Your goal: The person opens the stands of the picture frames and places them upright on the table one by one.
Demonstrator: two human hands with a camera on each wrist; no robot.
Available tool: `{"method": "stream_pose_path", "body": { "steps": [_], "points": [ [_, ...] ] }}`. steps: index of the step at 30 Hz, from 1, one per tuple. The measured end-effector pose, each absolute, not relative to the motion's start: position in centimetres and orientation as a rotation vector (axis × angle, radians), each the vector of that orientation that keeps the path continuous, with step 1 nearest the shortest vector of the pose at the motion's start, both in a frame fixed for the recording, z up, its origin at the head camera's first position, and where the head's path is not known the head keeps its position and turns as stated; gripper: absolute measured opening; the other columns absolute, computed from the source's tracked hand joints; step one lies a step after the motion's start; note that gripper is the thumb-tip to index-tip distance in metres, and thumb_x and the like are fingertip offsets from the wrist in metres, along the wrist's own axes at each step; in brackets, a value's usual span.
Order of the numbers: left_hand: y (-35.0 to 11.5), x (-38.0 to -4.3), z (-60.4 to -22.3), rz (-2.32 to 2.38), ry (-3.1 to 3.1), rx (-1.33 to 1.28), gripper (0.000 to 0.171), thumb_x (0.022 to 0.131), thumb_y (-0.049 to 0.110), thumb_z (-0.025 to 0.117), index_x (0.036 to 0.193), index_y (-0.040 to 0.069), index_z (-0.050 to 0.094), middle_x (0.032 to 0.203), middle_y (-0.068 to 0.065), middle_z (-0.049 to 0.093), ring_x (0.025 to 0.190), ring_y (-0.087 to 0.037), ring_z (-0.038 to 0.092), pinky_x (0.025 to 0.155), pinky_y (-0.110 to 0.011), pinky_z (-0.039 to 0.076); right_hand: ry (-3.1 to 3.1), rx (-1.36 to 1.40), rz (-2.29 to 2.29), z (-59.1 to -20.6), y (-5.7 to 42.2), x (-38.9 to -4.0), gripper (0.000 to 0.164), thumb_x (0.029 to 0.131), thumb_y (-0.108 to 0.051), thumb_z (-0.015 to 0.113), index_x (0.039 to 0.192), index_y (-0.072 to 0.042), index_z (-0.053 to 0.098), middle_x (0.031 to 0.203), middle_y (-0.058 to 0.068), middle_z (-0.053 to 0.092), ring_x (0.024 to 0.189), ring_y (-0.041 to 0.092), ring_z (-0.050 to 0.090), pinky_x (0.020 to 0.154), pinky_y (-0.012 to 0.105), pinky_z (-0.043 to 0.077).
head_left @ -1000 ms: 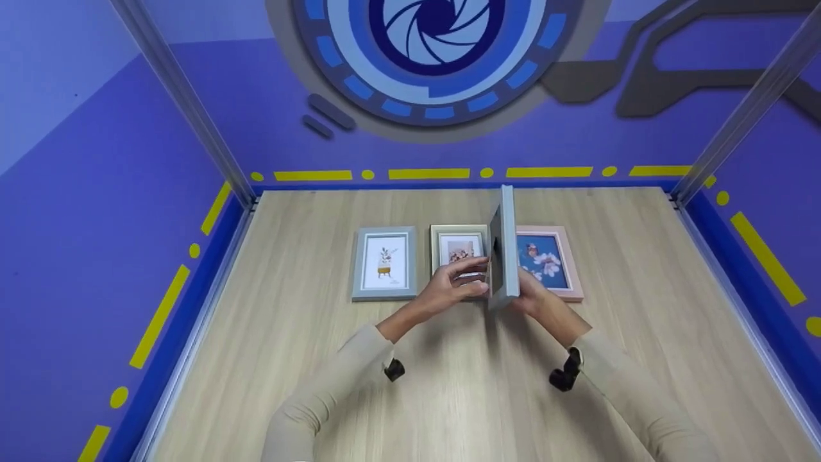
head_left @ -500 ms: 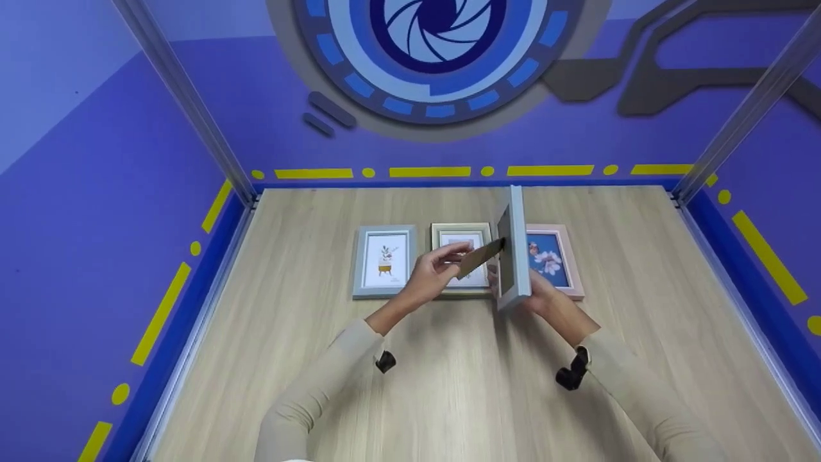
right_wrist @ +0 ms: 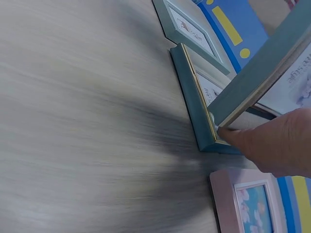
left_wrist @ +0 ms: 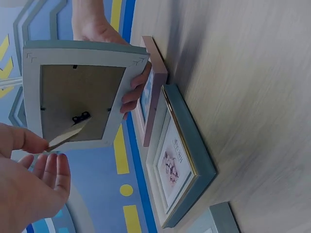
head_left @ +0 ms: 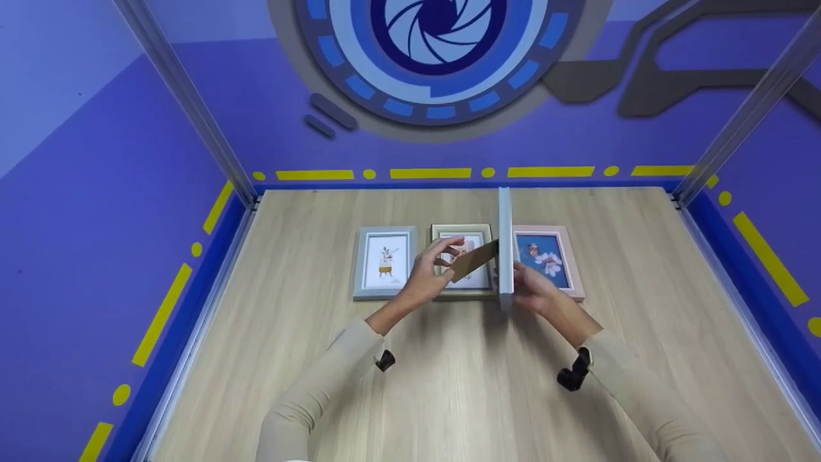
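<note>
We find the grey frame [head_left: 505,247] on edge above the table [head_left: 449,385], right hand [head_left: 535,292] gripping its lower end; left hand [head_left: 426,276] pinches the stand flap [head_left: 473,260]; we judge overpulling could tear its hinge.

I see both arms in long beige sleeves reaching to the wrists. A small black camera unit is strapped under each wrist. The left hand [head_left: 428,280] and right hand [head_left: 537,290] are bare, without gloves or rings.

Held frame [head_left: 506,247] matt grey, brown board stand [head_left: 473,261]; table [head_left: 449,385] pale wood-grain.
</note>
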State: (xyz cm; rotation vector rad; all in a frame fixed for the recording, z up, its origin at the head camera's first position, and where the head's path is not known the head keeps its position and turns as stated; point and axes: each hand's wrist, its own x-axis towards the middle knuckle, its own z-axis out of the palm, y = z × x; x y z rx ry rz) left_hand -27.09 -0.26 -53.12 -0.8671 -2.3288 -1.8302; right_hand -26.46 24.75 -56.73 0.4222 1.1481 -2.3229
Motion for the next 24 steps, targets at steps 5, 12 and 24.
{"method": "stream_pose_path", "body": {
  "steps": [5, 12, 24],
  "points": [
    [0.5, -27.2, -52.1, -1.705, -2.339, -0.974, 0.046, 0.090, -0.012, 0.057, 0.135, -0.005, 0.059, 0.126, -0.024, 0.065, 0.110, -0.039, 0.064, 0.094, -0.043, 0.056, 1.280, 0.390, -2.299, -57.0, 24.8, -26.5, 0.028, 0.108, 0.000, 0.029, 0.131, -0.012, 0.038, 0.089, -0.004, 0.062, 0.086, 0.009, 0.058, 0.077, 0.025, 0.053],
    [1.8, -27.5, -51.2, -1.726, -2.583, -0.912, 0.039, 0.105, 0.018, 0.056, 0.138, -0.002, 0.060, 0.124, -0.018, 0.069, 0.107, -0.020, 0.065, 0.093, -0.028, 0.054, 1.341, 0.470, -2.305, -56.5, 25.2, -26.7, 0.060, 0.109, -0.004, 0.029, 0.163, -0.010, 0.004, 0.100, -0.001, 0.056, 0.094, 0.011, 0.053, 0.080, 0.027, 0.051],
    [3.8, -28.8, -52.4, -1.622, -2.648, -0.747, 0.037, 0.095, 0.014, 0.069, 0.129, -0.001, 0.065, 0.109, -0.017, 0.072, 0.094, -0.023, 0.067, 0.084, -0.026, 0.054, 1.617, 0.494, -2.317, -55.6, 28.1, -27.0, 0.058, 0.107, -0.004, 0.038, 0.160, -0.006, 0.014, 0.096, -0.007, 0.063, 0.094, 0.011, 0.056, 0.085, 0.030, 0.045]
  ]
}}
